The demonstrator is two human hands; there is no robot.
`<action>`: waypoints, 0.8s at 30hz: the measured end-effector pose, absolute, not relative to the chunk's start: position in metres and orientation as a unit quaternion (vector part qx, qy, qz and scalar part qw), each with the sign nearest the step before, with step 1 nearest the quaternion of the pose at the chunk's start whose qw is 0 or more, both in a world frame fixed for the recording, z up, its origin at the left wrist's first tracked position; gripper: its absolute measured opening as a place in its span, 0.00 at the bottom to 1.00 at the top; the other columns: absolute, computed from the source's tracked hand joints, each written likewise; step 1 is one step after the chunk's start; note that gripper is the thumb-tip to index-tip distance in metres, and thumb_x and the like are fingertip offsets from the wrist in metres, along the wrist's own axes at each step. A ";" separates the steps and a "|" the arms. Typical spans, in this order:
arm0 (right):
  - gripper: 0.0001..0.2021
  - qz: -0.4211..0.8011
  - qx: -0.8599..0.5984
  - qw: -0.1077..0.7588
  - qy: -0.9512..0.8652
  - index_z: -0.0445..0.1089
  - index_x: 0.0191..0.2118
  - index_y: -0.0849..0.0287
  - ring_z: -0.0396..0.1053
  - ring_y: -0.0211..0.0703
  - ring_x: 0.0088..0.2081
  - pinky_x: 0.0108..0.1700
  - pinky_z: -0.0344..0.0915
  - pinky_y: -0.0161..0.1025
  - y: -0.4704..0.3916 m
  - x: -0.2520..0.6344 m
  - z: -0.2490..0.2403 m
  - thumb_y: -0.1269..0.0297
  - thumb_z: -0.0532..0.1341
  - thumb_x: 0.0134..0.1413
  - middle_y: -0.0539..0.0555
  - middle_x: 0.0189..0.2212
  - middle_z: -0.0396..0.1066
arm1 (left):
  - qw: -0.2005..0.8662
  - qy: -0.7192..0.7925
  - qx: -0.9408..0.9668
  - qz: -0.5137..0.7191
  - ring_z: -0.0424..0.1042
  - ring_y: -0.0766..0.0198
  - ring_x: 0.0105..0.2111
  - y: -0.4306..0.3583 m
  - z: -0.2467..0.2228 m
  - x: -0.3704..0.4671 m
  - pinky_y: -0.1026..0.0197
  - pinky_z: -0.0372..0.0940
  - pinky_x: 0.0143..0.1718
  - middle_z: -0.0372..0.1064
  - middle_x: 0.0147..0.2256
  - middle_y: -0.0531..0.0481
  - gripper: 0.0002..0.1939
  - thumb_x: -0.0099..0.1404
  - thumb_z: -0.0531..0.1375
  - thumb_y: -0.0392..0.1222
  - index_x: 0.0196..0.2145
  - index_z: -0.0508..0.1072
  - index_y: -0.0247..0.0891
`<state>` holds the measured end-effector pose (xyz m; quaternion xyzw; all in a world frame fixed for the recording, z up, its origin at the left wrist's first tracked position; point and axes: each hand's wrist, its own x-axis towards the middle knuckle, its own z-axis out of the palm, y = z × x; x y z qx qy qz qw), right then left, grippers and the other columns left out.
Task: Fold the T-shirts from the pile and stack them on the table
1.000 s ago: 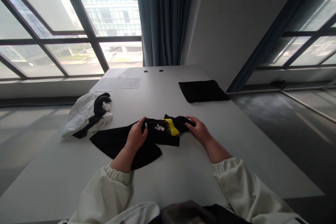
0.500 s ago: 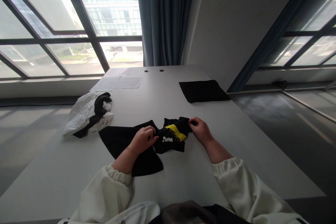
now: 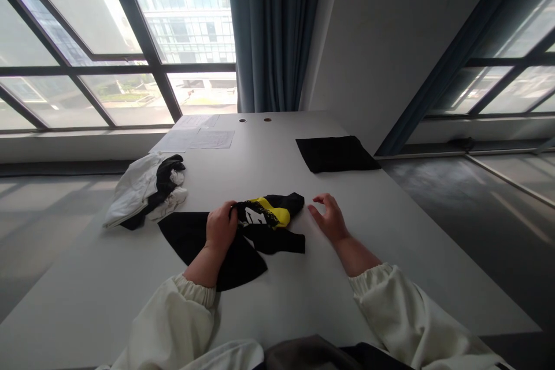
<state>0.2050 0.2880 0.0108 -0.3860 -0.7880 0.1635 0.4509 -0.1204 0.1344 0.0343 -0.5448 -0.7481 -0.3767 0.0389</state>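
A black fabric piece with a yellow and white print lies bunched on the table in front of me. My left hand is closed on its left end, fingertips curled over the cloth. Just off its right end, my right hand is open, thumb and fingers apart, touching no cloth. A larger plain black fabric piece spreads flat beneath my left hand and wrist, which hide part of it. Below the print, a plain black strip extends to the right; whether it belongs to the printed piece I cannot tell.
The white table carries a heap of white and black cloth at the left. Farther back on the right lies a folded black cloth. Paper sheets rest at the back left, near two round holes in the tabletop.
My left hand has taken hold of the printed piece, whose print has turned and shifted left. My right hand has let go of its right end and opened.
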 end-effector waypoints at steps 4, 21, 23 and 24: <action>0.15 0.200 -0.315 0.334 -0.865 0.76 0.44 0.54 0.73 0.56 0.49 0.57 0.70 0.54 0.276 0.195 0.014 0.48 0.64 0.64 0.58 0.43 0.77 | 0.012 -0.737 -0.548 -0.395 0.77 0.48 0.44 0.135 0.037 -0.122 0.47 0.70 0.49 0.79 0.41 0.41 0.11 0.69 0.53 0.41 0.41 0.76 0.41; 0.39 0.340 -0.277 0.324 -0.838 0.58 0.75 0.48 0.52 0.60 0.74 0.74 0.54 0.59 0.240 0.158 0.018 0.56 0.68 0.61 0.59 0.74 0.54 | -0.280 -0.576 -0.648 -0.412 0.79 0.52 0.48 0.124 0.052 -0.102 0.52 0.72 0.51 0.81 0.47 0.44 0.20 0.72 0.60 0.53 0.56 0.74 0.44; 0.37 0.325 -0.271 0.314 -0.850 0.61 0.73 0.48 0.54 0.59 0.73 0.73 0.56 0.57 0.239 0.156 0.018 0.60 0.67 0.60 0.59 0.73 0.55 | -0.317 -0.545 -0.656 -0.415 0.79 0.53 0.44 0.123 0.053 -0.104 0.53 0.72 0.49 0.81 0.43 0.44 0.21 0.73 0.58 0.58 0.51 0.77 0.41; 0.36 0.321 -0.267 0.313 -0.853 0.62 0.73 0.49 0.56 0.58 0.73 0.73 0.57 0.56 0.240 0.156 0.018 0.61 0.67 0.60 0.59 0.73 0.56 | -0.348 -0.524 -0.653 -0.422 0.79 0.53 0.41 0.123 0.053 -0.105 0.54 0.72 0.47 0.81 0.41 0.44 0.23 0.73 0.56 0.61 0.48 0.79 0.40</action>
